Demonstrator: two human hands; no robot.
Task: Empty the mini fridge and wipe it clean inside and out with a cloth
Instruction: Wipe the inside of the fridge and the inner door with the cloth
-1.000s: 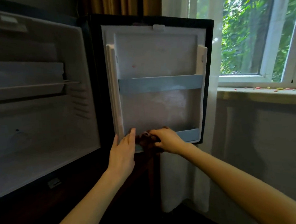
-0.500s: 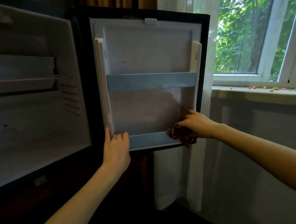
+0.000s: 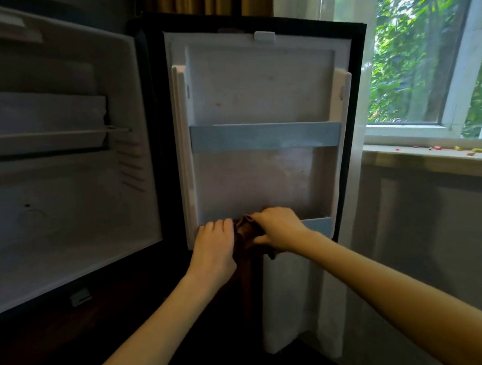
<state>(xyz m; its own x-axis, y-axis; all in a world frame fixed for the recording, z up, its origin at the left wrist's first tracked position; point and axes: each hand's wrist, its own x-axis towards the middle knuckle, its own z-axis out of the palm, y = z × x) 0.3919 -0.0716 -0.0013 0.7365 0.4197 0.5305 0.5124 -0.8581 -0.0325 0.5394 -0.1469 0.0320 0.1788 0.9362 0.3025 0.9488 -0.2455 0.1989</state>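
Note:
The mini fridge stands open; its white interior fills the left and its door hangs open in the middle, inner side toward me. The door has an upper blue-grey rail and a lower rail. My left hand grips the door's bottom left edge, fingers curled over the lower rail. My right hand grips a dark brown cloth against the lower rail, right beside my left hand. Part of the cloth hangs below the door.
A white sheer curtain hangs behind and right of the door. A window and its sill with small coloured bits lie at the right. Dark wooden cabinet surrounds the fridge below.
My right hand has slid the cloth leftward along the lower rail, from the right end to beside my left hand. My left hand has stayed on the door's bottom left edge.

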